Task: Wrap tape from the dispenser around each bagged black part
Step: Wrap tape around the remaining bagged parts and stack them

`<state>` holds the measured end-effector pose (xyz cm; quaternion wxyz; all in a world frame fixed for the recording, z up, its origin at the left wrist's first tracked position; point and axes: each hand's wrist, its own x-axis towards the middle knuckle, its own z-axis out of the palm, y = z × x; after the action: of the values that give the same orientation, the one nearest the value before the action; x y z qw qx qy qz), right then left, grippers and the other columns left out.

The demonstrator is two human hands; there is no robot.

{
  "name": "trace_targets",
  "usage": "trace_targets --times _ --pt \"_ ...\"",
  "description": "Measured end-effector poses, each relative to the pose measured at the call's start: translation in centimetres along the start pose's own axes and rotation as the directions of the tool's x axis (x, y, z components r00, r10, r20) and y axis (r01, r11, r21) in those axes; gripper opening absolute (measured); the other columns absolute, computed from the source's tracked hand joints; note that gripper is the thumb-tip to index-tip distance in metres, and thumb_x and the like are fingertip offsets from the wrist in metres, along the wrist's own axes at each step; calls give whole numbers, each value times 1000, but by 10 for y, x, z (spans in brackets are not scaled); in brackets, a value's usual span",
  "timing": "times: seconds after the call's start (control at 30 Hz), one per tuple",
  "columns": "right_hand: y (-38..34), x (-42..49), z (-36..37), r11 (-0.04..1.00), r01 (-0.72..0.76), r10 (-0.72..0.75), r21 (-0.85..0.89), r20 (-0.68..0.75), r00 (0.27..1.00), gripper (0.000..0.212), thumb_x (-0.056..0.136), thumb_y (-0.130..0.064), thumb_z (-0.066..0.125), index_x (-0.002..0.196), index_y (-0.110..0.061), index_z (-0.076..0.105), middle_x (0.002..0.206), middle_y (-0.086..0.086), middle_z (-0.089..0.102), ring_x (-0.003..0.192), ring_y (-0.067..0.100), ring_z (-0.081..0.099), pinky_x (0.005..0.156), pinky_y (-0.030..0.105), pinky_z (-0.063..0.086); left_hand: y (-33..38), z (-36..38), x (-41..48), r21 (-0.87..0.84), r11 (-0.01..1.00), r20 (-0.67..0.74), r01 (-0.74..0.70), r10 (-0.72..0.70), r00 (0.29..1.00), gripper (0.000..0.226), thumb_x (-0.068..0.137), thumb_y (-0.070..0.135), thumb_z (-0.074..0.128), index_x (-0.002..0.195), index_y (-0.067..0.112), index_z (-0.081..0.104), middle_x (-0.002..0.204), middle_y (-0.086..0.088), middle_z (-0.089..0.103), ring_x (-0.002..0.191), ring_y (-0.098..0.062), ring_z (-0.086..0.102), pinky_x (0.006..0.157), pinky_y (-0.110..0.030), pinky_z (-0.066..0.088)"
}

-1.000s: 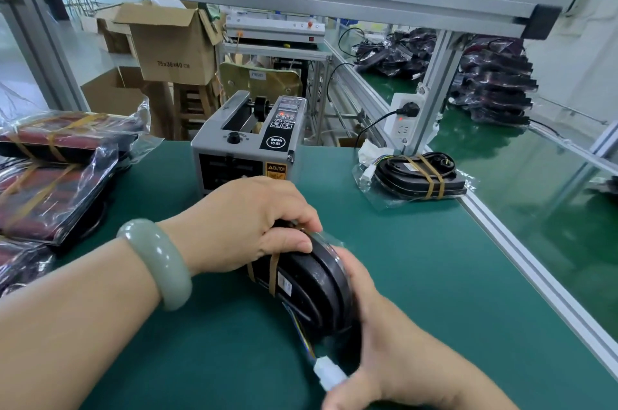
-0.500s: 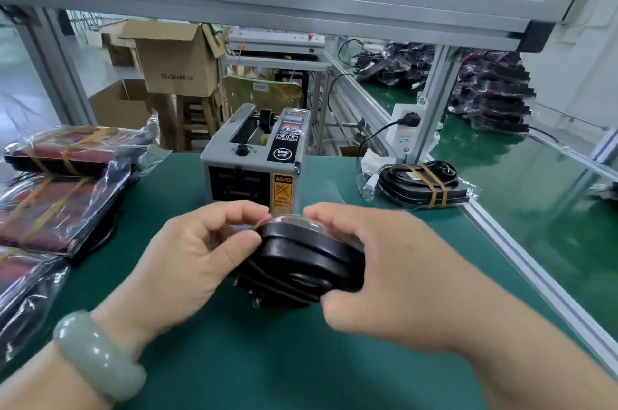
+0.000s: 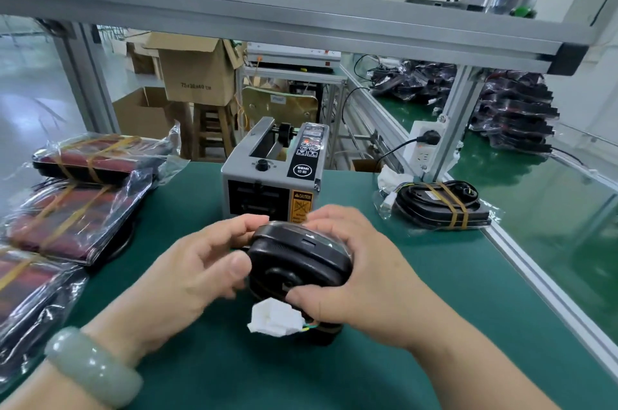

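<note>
A bagged black part (image 3: 294, 259) is held above the green table (image 3: 418, 292), in front of the grey tape dispenser (image 3: 272, 182). My right hand (image 3: 354, 269) grips its right side, thumb under the lower edge. My left hand (image 3: 197, 266) holds its left edge, fingertips at the top and thumb against the side. A white connector (image 3: 272, 317) on coloured wires hangs from the part's lower edge. I cannot make out any tape on the side facing me.
A taped bagged part (image 3: 441, 205) lies at the right near the table's metal edge rail (image 3: 548, 302). Several taped bagged parts (image 3: 73, 215) are stacked at the left. A power socket (image 3: 423, 145) stands behind, and an overhead shelf beam (image 3: 301, 21) crosses the view.
The part has been turned in my hands, so the white connector now hangs at the front. Both hands have shifted their hold around it.
</note>
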<state>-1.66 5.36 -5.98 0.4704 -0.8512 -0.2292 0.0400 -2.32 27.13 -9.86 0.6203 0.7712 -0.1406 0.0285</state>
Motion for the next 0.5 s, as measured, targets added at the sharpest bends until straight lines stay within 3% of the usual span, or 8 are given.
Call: trace_targets --times 0.03,0.1,0.2,0.33,0.5 --pt "0 1 1 999 -19 19 43 16 1000 52 47 -44 74 97 -42 64 105 -25 62 93 -6 62 78 12 50 2 -6 4 -49 998 -46 34 -36 998 55 67 66 70 112 34 69 92 -8 70 66 -21 57 59 -31 52" --pt "-2 4 3 995 -45 40 89 52 998 52 49 -39 75 99 -44 64 91 -14 71 80 8 69 74 28 59 3 -10 18 -107 988 -224 116 -137 965 33 80 49 67 98 21 74 78 1 71 58 -9 53 51 -19 45" --pt "-3 7 4 993 -44 38 108 61 997 48 53 -34 75 100 -38 66 87 -7 74 81 16 70 77 37 59 -2 -6 45 -112 941 -372 319 -337 865 15 88 26 65 80 16 72 58 9 63 46 -3 48 44 -16 41" --pt "-1 8 6 989 -61 55 133 46 997 54 48 -40 74 100 -35 66 88 -5 74 83 19 70 79 41 59 -4 -4 72 -321 799 -307 508 -595 743 23 89 26 66 69 14 63 48 6 55 35 -2 43 34 -13 34" --pt "-2 7 6 986 -62 55 152 51 997 50 51 -35 77 100 -38 65 87 -3 74 81 21 71 77 44 59 -5 -1 84 -493 704 -256 511 -679 688 19 92 22 62 75 12 62 43 5 58 30 -1 45 37 -11 36"
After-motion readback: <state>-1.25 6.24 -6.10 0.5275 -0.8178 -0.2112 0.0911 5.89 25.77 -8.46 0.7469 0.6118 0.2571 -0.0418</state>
